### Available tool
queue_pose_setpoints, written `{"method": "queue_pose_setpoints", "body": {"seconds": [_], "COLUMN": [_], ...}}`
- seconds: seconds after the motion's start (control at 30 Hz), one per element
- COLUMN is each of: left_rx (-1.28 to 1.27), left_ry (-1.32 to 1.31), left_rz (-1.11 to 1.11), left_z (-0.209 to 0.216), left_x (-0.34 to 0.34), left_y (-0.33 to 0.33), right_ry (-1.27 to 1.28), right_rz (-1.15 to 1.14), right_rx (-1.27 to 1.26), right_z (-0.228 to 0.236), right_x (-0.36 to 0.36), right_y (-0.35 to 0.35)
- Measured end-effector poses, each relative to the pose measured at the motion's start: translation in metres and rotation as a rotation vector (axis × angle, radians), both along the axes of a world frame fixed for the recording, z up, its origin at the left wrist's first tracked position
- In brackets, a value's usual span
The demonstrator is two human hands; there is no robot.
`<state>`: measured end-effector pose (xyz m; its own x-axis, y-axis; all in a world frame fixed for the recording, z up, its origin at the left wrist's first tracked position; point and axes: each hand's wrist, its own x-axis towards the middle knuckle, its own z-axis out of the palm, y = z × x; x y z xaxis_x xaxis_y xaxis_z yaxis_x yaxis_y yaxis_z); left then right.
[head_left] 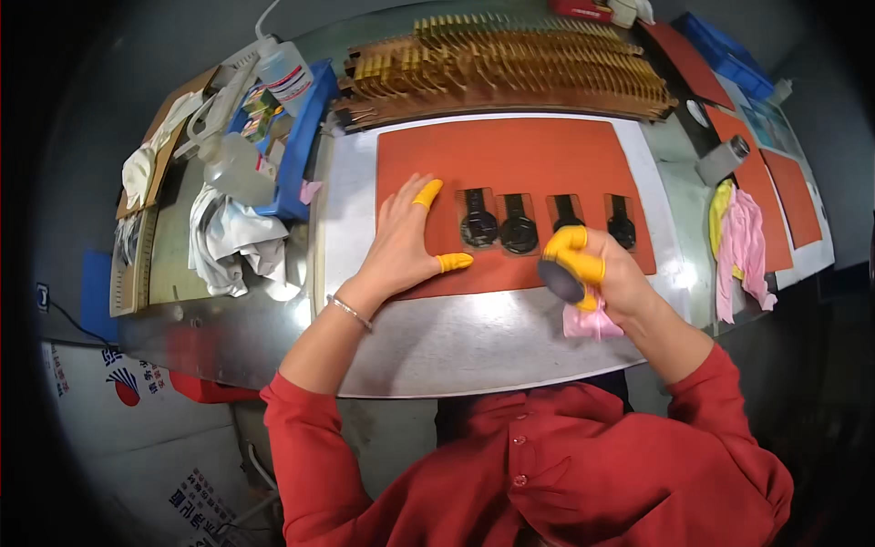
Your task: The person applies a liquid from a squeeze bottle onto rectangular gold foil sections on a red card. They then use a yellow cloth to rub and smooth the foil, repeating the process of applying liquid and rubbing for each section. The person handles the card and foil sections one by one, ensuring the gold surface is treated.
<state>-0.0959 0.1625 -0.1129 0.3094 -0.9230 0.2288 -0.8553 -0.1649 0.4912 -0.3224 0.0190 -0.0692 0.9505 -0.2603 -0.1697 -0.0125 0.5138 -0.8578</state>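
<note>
My left hand [406, 239] rests at the left side of an orange mat [428, 150], fingers spread and holding nothing. Yellow finger cots cover its thumb and one finger. In my right hand [606, 264], also with yellow finger cots, is a dark round, disc-like piece [560, 281], tilted above the mat's front edge. A small pink cloth [591, 321] shows just below that hand; whether the fingers touch it, I cannot tell. Several flat pieces, each a black disc with a black strip on a clear backing, lie in a row, including the leftmost piece [478, 228] and the rightmost piece [621, 223].
Behind the mat stand long rows of brass-coloured toothed racks [501, 73]. At left are a blue tray [305, 155], plastic bottles [239, 169] and white cloths [239, 239]. To the right are a grey bottle [723, 161] and a pink cloth [743, 242].
</note>
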Motion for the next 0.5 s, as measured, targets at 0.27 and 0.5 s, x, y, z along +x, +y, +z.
{"method": "queue_pose_setpoints", "body": {"seconds": [0.27, 0.5], "left_rx": [0.202, 0.149], "left_ry": [-0.112, -0.142], "left_rz": [-0.119, -0.090], "left_z": [0.002, 0.015], "left_x": [-0.020, -0.013], "left_y": [-0.044, -0.023], "right_ry": [-0.267, -0.128], "right_rz": [-0.224, -0.155], "right_rx": [0.601, 0.294], "right_z": [-0.056, -0.024], "right_x": [-0.050, -0.026], "right_y": [-0.050, -0.069]}}
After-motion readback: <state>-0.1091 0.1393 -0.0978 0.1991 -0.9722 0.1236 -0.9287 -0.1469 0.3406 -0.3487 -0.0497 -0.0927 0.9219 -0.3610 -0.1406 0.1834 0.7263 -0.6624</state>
